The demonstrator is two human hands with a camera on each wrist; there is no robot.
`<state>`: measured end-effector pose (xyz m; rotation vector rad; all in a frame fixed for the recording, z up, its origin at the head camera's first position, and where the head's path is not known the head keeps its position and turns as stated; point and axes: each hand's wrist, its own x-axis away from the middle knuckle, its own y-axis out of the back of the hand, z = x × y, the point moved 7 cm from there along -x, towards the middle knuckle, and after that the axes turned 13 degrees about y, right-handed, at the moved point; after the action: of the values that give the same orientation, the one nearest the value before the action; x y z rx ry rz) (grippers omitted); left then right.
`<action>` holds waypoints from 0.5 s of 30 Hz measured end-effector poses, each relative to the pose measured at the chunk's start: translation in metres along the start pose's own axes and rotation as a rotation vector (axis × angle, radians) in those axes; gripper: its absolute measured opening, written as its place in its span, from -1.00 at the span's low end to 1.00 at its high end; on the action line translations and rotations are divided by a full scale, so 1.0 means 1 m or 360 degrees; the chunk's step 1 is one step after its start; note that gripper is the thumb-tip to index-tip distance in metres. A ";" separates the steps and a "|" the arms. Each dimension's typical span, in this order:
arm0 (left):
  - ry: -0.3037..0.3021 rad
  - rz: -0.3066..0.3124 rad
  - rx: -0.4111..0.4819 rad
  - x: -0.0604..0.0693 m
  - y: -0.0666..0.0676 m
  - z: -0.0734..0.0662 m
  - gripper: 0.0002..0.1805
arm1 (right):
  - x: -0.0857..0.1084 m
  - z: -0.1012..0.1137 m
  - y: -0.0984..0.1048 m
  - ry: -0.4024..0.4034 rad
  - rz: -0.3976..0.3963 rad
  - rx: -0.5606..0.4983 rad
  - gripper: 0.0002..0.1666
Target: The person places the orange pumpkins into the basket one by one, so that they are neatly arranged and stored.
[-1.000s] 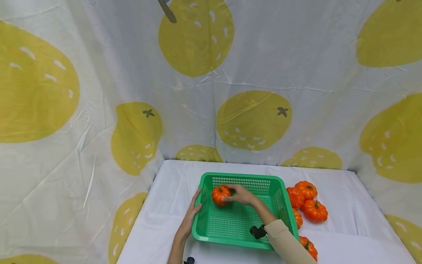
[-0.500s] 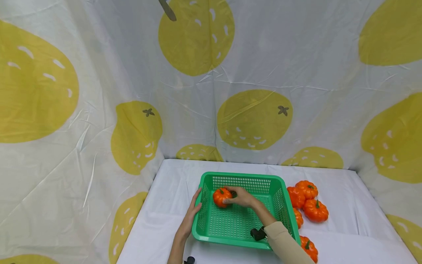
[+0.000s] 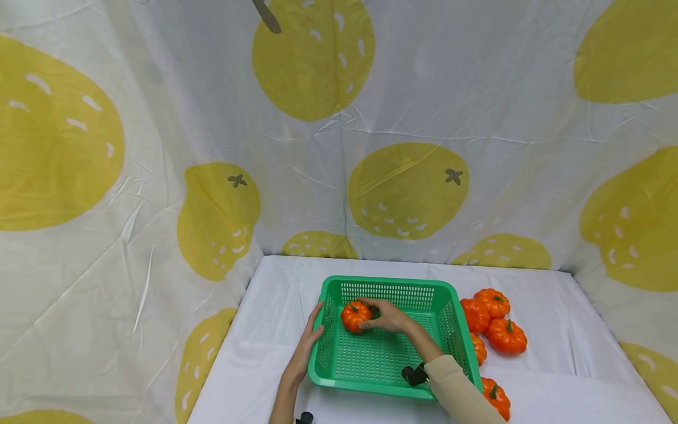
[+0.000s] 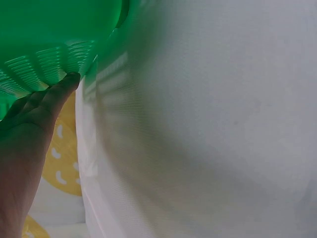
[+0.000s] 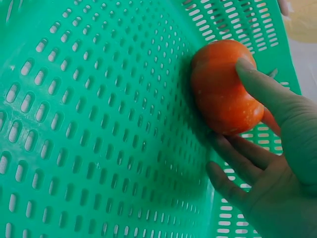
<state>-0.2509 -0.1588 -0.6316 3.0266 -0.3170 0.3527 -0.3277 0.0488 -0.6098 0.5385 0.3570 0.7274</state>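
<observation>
One glossy, ribbed orange pumpkin (image 3: 356, 317) is pinched by the right grip (image 3: 386, 315), thumb opposite fingers, inside a rectangular green perforated plastic basket (image 3: 371, 386). Leftward, the left grip (image 3: 305, 347) lies extended along the basket's outer wall. Rightward, lobed orange pumpkins (image 3: 507, 338) cluster on the white cloth-covered table (image 3: 551, 335).

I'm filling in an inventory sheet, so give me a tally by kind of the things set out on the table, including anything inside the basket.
Green basket: 1
Orange pumpkins: 6 visible (1 inside, 5 outside)
Total: 7
</observation>
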 end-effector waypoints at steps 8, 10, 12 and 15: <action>0.0001 -0.0003 -0.0009 0.000 0.001 0.002 -0.38 | -0.004 0.000 -0.004 0.0075 -0.0011 -0.0033 -0.15; 0.0005 -0.0004 -0.0014 0.000 0.001 0.003 -0.38 | -0.006 -0.001 -0.005 0.0070 -0.0022 -0.0033 -0.16; 0.0007 -0.0007 -0.0020 0.000 0.001 0.003 -0.38 | -0.008 -0.001 -0.006 0.0073 -0.0033 -0.0026 -0.16; 0.0011 -0.0013 -0.0031 -0.001 0.001 0.002 -0.38 | -0.010 -0.001 -0.007 0.0067 -0.0045 -0.0021 -0.16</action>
<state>-0.2514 -0.1599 -0.6337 3.0063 -0.3053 0.3573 -0.3316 0.0376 -0.6132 0.5055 0.3982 0.7143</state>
